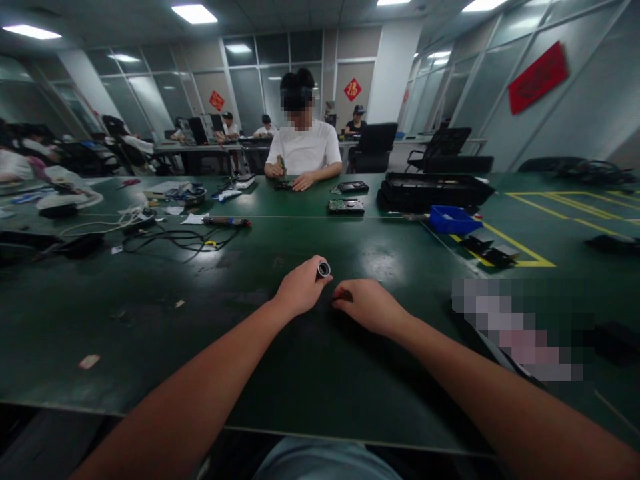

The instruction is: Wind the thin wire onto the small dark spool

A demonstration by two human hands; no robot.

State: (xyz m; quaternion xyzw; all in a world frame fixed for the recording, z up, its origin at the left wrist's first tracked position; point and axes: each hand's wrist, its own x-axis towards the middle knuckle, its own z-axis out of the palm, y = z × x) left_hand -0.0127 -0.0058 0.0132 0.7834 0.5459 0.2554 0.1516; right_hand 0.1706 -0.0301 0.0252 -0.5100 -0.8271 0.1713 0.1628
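My left hand (301,287) is wrapped round a dark tube with a silver-rimmed round end (324,269). It looks like a flashlight body, with that open-looking end facing up toward me; the fingers hide the rest. Just to its right, my right hand (369,305) is held low over the green table (280,373), apart from the tube. Its fingers are curled together round a small dark thing (345,295), mostly covered, whose kind I cannot make out.
Across the table a person in a white shirt works with a screwdriver. Hard drives (346,207), a long black casing (435,192) and a blue bin (453,219) lie ahead and right. Cables (165,243) and tools are at left. A blurred-out item (515,333) lies right.
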